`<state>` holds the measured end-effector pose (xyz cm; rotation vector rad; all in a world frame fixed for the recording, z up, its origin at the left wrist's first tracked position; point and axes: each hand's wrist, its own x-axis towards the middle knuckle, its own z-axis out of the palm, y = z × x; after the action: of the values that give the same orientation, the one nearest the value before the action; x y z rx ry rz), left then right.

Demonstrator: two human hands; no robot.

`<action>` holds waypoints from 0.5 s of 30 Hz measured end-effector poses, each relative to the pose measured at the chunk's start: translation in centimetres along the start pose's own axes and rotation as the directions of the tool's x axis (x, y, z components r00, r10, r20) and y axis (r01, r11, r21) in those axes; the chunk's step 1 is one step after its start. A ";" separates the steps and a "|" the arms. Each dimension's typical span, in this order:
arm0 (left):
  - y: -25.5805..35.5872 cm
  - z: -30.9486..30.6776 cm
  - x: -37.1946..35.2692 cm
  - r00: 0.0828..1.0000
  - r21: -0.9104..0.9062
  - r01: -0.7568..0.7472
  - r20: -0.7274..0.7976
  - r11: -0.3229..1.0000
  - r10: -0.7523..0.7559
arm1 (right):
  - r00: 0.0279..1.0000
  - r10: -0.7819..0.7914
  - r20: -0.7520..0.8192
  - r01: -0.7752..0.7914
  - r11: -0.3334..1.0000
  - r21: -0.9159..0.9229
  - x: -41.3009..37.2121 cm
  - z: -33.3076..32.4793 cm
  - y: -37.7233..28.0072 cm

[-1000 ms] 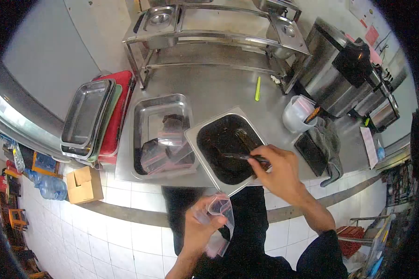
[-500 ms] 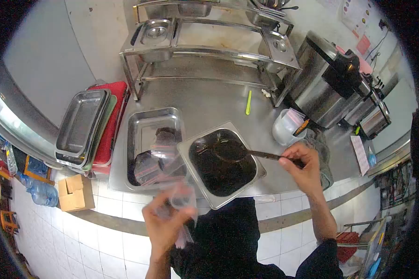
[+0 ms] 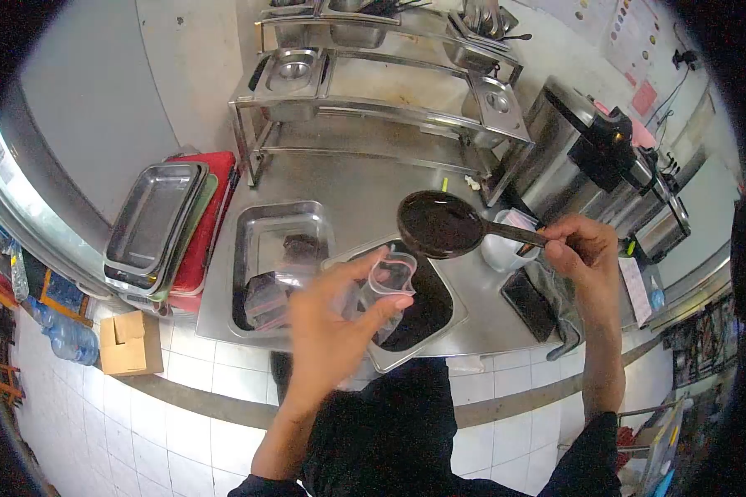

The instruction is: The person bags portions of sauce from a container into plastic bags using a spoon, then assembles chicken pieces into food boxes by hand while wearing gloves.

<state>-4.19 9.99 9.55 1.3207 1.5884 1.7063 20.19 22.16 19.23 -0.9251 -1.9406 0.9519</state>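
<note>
Crosswise, the ladle (image 3: 441, 225) runs left to right, its bowl just far and right of the open mouth of the bag (image 3: 391, 280). The left hand (image 3: 340, 311), nearer that bowl, holds the bag between thumb and fingers; the right hand (image 3: 584, 247) grips the handle's end. Dark, glossy and round-bowled, the ladle hangs above the steel pan (image 3: 427, 337); the bag is thin, clear plastic, pink-edged.

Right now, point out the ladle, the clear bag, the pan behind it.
Ladle (image 3: 488, 228), head view: where bowl meets handle.
Clear bag (image 3: 391, 289), head view: rim of open mouth.
Pan (image 3: 424, 340), head view: near rim.
</note>
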 end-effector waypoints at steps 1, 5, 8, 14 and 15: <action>0.4 0.0 0.1 1.000 -0.038 -0.008 0.015 0.999 0.009 | 1.000 -0.004 0.003 0.004 1.000 -0.009 0.0 0.0 -0.2; 1.0 0.1 0.3 0.998 -0.046 0.025 0.051 0.999 -0.023 | 0.992 -0.125 -0.022 0.123 0.989 -0.082 0.4 0.2 0.2; 0.6 0.3 0.3 0.998 -0.112 0.050 0.051 0.992 -0.045 | 0.985 -0.174 0.001 0.173 0.978 -0.115 0.5 0.1 0.2; 0.8 0.2 0.3 0.999 -0.063 -0.001 0.048 0.998 0.004 | 0.973 -0.232 -0.009 0.225 0.951 -0.213 0.4 0.1 0.0; 0.8 0.2 0.3 0.999 -0.058 -0.023 0.043 0.998 0.026 | 0.965 -0.263 -0.012 0.252 0.937 -0.240 0.4 0.1 0.0</action>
<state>-3.94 10.21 10.37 1.3456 1.4928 1.7127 19.92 22.42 19.29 -0.7884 -2.1064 0.5527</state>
